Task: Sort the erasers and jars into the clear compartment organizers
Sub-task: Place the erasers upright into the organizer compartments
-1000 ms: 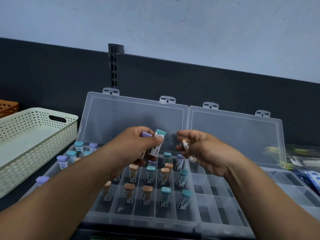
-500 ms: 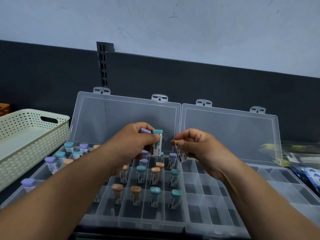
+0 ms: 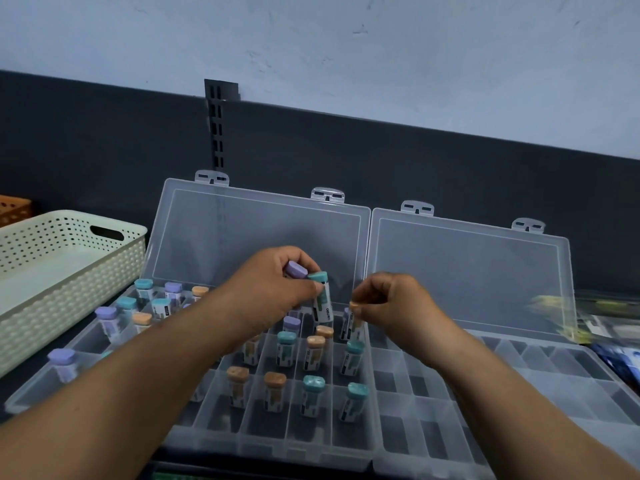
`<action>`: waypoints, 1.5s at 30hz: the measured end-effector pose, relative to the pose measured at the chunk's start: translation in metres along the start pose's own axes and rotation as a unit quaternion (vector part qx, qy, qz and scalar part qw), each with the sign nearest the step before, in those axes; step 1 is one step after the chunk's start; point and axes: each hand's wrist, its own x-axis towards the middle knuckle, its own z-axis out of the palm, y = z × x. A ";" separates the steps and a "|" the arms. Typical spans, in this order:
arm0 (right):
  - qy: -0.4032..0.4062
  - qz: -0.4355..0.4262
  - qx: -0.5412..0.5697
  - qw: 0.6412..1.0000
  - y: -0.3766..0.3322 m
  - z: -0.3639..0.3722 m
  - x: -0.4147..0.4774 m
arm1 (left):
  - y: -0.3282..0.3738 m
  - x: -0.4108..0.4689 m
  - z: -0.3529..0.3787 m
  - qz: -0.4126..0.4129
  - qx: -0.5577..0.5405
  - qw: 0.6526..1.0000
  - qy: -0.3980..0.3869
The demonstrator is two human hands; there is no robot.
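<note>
Above the back-right cells of the left organizer (image 3: 270,445), the right hand (image 3: 391,303) pinches an orange eraser (image 3: 356,315), apparently mid-placement; the left hand (image 3: 273,292) grips 2 erasers (image 3: 322,299). Next: seat it upright, release.

You got a dim, bluish picture. Soft light spread evenly, so shadows were faint. The clear lids (image 3: 263,237) looked milky. The things at the right edge (image 3: 595,320) were smeared, maybe packets. The dark wall band (image 3: 415,157) looked bent.

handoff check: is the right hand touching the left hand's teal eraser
Apart. Head view shows a clear gap between the right hand and the teal eraser.
</note>
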 end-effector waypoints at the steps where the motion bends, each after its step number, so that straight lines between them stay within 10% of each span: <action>1: -0.006 0.000 -0.012 1.000 0.000 0.001 -0.001 | 0.000 0.000 0.000 0.001 0.005 1.000 -0.001; 45: -0.074 -0.035 0.054 0.995 -0.019 -0.022 -0.038 | 0.004 -0.015 0.006 -0.005 0.056 0.996 -0.065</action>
